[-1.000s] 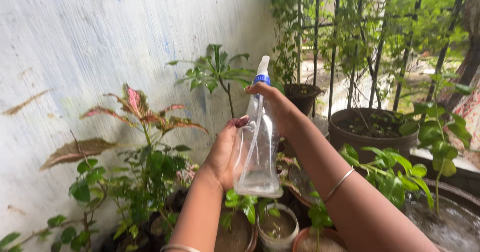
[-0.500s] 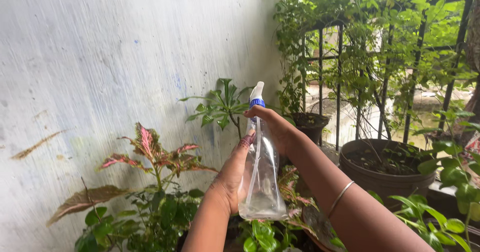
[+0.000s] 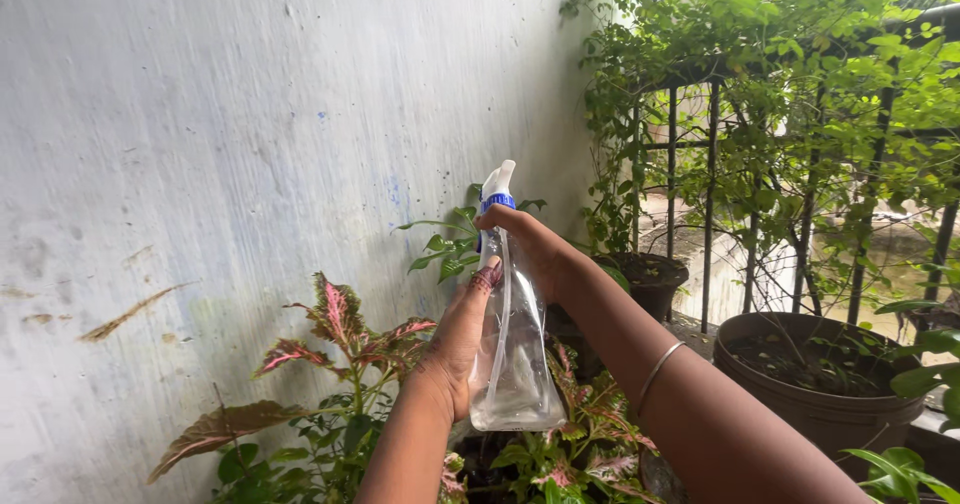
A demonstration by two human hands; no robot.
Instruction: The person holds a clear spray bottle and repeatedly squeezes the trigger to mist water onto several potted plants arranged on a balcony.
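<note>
Clear spray bottle (image 3: 512,354) with blue collar (nearly empty) held upright mid-scene: left hand (image 3: 462,339) cupped around its body, right hand (image 3: 535,249) gripping its neck, above pink-leaved plants (image 3: 345,339) by the left-side whitewashed wall (image 3: 200,144).

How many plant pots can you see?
2: a big brown pot at lower right, and a dark pot by the railing behind the right hand. Foliage may hide more.
</note>
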